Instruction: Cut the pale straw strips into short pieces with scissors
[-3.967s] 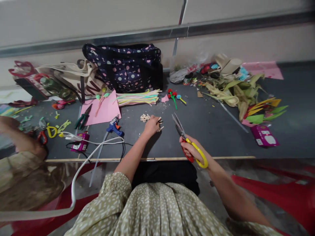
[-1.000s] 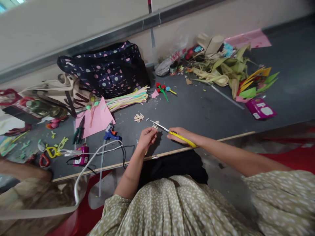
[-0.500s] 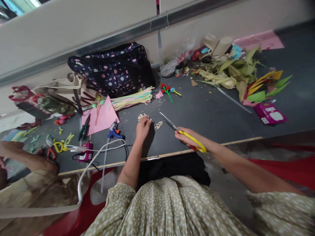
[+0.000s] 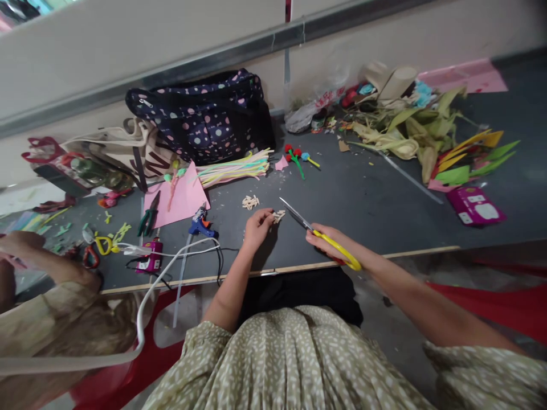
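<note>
My right hand (image 4: pixel 327 240) grips a pair of scissors (image 4: pixel 337 246) with yellow handles, its blades pointing up and left over the dark table. Fingers pinched together, my left hand (image 4: pixel 260 228) rests at the edge of a small group of short cream pieces (image 4: pixel 279 215). Whether a piece sits between the fingertips is hidden. Just beyond it lies another little heap of short cream pieces (image 4: pixel 250 202). Farther back is a bundle of pastel pipe cleaners (image 4: pixel 239 169).
A blue glue gun (image 4: pixel 201 225), pliers (image 4: pixel 149 215) and pink paper (image 4: pixel 183 196) lie left. Behind stands a dotted bag (image 4: pixel 205 122). Pipe-cleaner flowers (image 4: pixel 296 159), corn husks (image 4: pixel 401 139) and a purple box (image 4: pixel 475 206) are right. A co-worker's arm (image 4: pixel 51 265) reaches in at far left.
My left hand has moved right and nearer, from the farther heap of cream pieces to the smaller group. My right hand keeps the scissors in about the same place. The view has shifted slightly.
</note>
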A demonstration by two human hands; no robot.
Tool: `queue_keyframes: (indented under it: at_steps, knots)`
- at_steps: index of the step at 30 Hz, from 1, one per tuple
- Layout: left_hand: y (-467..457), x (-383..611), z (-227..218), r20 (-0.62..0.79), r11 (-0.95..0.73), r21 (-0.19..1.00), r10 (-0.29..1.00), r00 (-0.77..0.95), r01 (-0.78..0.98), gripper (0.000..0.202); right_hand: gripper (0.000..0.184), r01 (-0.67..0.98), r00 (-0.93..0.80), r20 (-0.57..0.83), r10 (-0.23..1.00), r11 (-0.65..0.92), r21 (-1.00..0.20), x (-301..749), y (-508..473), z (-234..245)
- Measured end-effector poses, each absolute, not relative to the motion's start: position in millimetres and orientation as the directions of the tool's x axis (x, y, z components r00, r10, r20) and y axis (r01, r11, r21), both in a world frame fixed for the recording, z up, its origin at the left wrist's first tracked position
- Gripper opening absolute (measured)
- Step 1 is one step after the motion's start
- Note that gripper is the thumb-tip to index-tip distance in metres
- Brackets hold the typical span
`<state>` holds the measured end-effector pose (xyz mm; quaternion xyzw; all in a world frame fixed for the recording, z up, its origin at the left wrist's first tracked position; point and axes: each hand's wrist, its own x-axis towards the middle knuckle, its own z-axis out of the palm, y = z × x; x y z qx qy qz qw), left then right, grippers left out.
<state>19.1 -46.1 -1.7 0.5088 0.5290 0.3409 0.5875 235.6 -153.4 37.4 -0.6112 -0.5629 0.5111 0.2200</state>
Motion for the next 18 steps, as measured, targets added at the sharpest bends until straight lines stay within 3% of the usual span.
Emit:
queue_keyframes:
  at_steps: [3,9,13,18]
  knots:
    - [-51.0,15.9,2.0,-0.196,0.174,0.977,0.959,0.205,0.122,0.023,0.038,0.531,-0.190,-0.326,0.926,-0.182,-0.827,237.0,-154.5,40.6]
    - [-52.9,5.1,5.0,-0.278,0.288,0.957,0.945,0.170,-0.038,0.033,0.042,0.607,-0.275,-0.354,0.894,-0.125,-0.785,236.6,-159.3,49.7]
    - [-51.0,4.0,1.7,-0.308,0.315,0.948,0.942,0.131,-0.036,0.038,0.043,0.612,-0.270,-0.359,0.893,-0.129,-0.780,233.6,-160.2,52.5]
    - [-48.1,10.8,1.0,-0.352,0.361,0.933,0.905,0.237,0.008,0.040,0.043,0.594,-0.259,-0.333,0.907,-0.123,-0.795,230.1,-159.7,50.8]
